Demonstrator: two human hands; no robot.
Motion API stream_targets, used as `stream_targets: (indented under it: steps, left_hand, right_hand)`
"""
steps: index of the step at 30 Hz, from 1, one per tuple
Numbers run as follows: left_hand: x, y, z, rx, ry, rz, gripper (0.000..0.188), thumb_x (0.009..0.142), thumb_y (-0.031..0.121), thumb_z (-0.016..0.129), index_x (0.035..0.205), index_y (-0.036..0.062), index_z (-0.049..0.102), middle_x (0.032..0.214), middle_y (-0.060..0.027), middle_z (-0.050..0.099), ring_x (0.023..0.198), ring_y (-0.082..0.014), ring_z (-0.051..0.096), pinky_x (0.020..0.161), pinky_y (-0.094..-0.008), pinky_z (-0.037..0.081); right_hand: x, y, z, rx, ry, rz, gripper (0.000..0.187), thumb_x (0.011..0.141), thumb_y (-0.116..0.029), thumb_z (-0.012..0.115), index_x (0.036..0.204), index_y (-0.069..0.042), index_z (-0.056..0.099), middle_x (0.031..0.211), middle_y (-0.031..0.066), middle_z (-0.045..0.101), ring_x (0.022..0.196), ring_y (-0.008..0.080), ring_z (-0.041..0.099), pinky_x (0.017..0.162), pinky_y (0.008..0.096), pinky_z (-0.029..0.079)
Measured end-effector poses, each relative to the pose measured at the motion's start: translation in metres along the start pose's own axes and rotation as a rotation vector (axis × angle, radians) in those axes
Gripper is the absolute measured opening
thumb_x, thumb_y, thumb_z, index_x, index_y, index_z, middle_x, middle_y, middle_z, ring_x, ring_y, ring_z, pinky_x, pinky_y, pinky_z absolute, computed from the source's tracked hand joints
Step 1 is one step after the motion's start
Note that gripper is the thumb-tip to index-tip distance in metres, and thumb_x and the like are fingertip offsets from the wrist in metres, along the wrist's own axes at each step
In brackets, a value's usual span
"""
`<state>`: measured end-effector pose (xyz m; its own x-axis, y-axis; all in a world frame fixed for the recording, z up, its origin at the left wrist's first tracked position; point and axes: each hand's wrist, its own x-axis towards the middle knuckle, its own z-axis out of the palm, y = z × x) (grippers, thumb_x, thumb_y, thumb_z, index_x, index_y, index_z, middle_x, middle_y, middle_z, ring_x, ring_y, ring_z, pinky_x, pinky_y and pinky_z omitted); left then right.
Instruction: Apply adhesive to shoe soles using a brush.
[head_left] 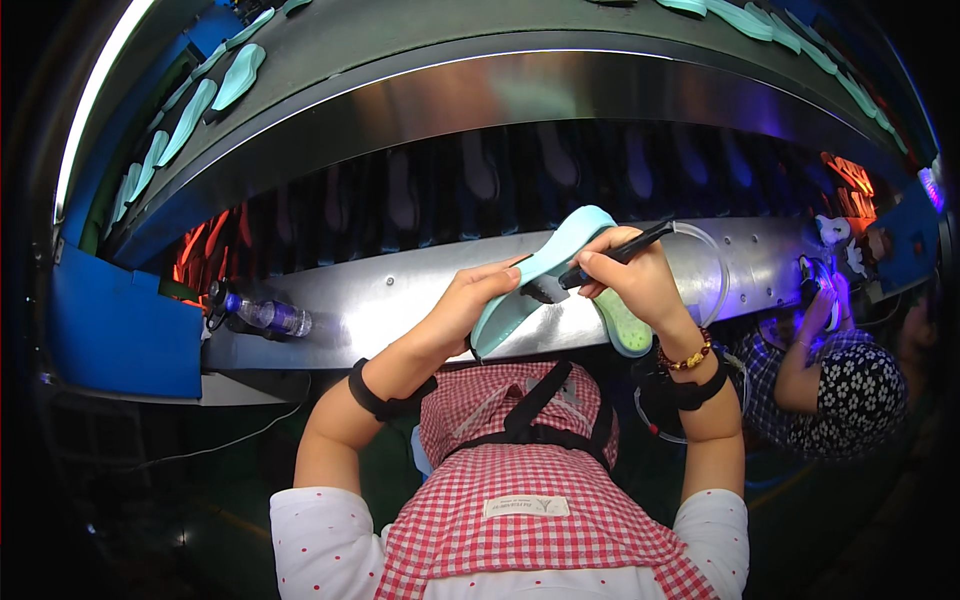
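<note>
I've got the pale green shoe sole [545, 270] up at twelve o'clock from my chest, tilted on edge over the steel ledge [400, 300], toe end pointing toward one o'clock. My left hand [470, 300] cups it from below at nine o'clock of the sole, fingers curled partway round its edge and thumb pressed along the rim, so the grip looks firm. My right hand [635, 280] sits at three o'clock, fingers pinched closed round a black brush [610, 258], whose dark tip touches the sole's inner face. To do this well, I'd judge the sole needs holding steady at this tilt while the tip runs in short even strokes along the edge, no wobble from the left wrist. A second green sole [622, 325] lies just under my right wrist. Further out, a plastic bottle [265, 315] rests on the ledge at nine o'clock, and another person's hand [818, 310] works at three o'clock. Rows of soles [190, 115] ride the belt above.
</note>
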<state>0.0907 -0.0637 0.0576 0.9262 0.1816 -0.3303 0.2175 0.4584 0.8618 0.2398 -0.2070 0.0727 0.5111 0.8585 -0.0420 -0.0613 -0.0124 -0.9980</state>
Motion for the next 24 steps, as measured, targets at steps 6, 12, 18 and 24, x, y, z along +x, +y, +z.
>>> stream_targets:
  steps: [6, 12, 18, 24]
  left_hand:
    - [0.003, -0.01, -0.013, -0.34, 0.024, -0.054, 0.043, 0.086, 0.025, 0.043, 0.119, -0.002, 0.044, 0.106, -0.0152, 0.056, 0.093, -0.0228, 0.058, 0.079, -0.033, 0.049]
    - [-0.005, -0.028, -0.029, -0.707, 0.147, -0.074, 0.047, 0.086, 0.031, 0.04, 0.119, -0.0026, 0.043, 0.109, -0.0204, 0.054, 0.094, -0.032, 0.057, 0.079, -0.0491, 0.048]
    - [-0.039, 0.047, -0.034, -0.502, 0.019, 0.29, 0.05, 0.086, 0.03, 0.036, 0.119, -0.0076, 0.04, 0.109, -0.0237, 0.053, 0.093, -0.0367, 0.056, 0.081, -0.0495, 0.045]
    - [0.004, 0.171, -0.069, -0.668, -0.108, 0.842, 0.058, 0.088, 0.038, 0.03, 0.123, -0.0077, 0.031, 0.125, -0.0256, 0.036, 0.116, -0.0385, 0.036, 0.098, -0.0527, 0.028]
  right_hand:
    - [-0.01, 0.005, -0.002, -0.08, 0.048, -0.168, 0.008, 0.077, -0.003, 0.058, 0.08, 0.005, 0.06, 0.071, 0.0099, 0.061, 0.06, 0.0127, 0.06, 0.056, 0.0211, 0.049]
    - [-0.052, 0.011, -0.032, 0.188, 0.168, -0.416, 0.015, 0.08, -0.001, 0.051, 0.093, 0.004, 0.057, 0.087, 0.0171, 0.06, 0.069, 0.0184, 0.06, 0.063, 0.0277, 0.049]
    - [-0.082, 0.069, -0.068, 0.542, 0.634, -0.299, 0.017, 0.085, -0.011, 0.049, 0.095, 0.003, 0.052, 0.094, 0.0189, 0.058, 0.068, 0.0208, 0.059, 0.062, 0.029, 0.049]
    - [-0.078, 0.09, -0.061, 0.708, 0.527, -0.182, 0.016, 0.085, -0.007, 0.048, 0.096, 0.004, 0.05, 0.095, 0.0198, 0.058, 0.07, 0.0204, 0.061, 0.064, 0.0274, 0.052]
